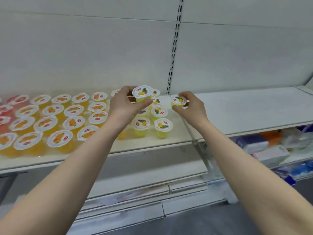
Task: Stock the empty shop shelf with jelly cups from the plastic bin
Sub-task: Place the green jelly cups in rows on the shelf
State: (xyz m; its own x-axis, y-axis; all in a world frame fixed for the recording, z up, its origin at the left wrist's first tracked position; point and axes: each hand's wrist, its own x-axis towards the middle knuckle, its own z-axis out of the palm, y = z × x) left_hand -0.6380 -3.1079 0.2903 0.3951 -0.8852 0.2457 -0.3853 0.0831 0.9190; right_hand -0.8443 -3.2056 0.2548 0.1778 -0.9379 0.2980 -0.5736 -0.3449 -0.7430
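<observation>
From the head camera, the left hand (126, 103) gripped a yellow jelly cup (142, 94) raised above the shelf (152, 143), over the pineapple rows. The right hand (189, 106) pinched a second cup (178, 101) just right of those rows. Best to lower each upright, lid up, starting a fresh column beside them without nudging neighbours.

A pale grey back panel (101, 48) rises behind the shelving, made of wide horizontal boards. A slotted metal upright (175, 46) divides it into two bays. Below on the right, a lower shelf (291, 160) carries blue and white packs (264, 146), a little blurred. The floor (211, 223) is smooth and grey. The light is even and soft.
</observation>
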